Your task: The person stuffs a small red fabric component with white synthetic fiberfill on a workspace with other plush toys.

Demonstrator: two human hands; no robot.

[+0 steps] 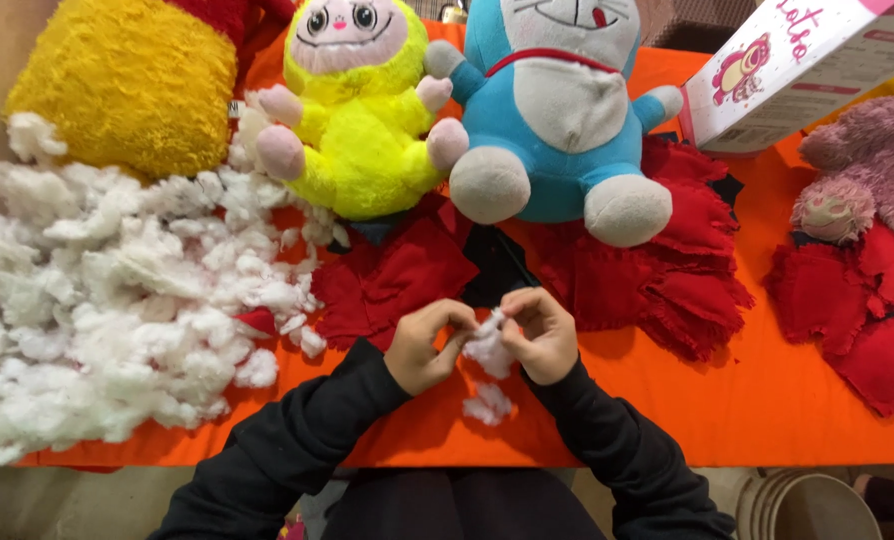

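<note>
Two hands at work over an orange tabletop (pixel 767 420), sleeves black. Far left, heaped white stuffing (pixel 117 300) below a yellow plush (pixel 117 85). Then the left hand (pixel 427 345), grip pinched shut on a small tuft of white stuffing (pixel 489 345), held just above the cloth. Right hand (pixel 542 335) pinching the same tuft, touching it from the other side. Behind, a neon-yellow plush (pixel 362 120), a blue plush (pixel 557 110), red fabric pieces (pixel 667 270).

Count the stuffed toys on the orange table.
4: big yellow toy far left, neon yellow toy beside it, blue and white toy centre, pink toy cut off at right edge; more may lie off-frame.
</note>
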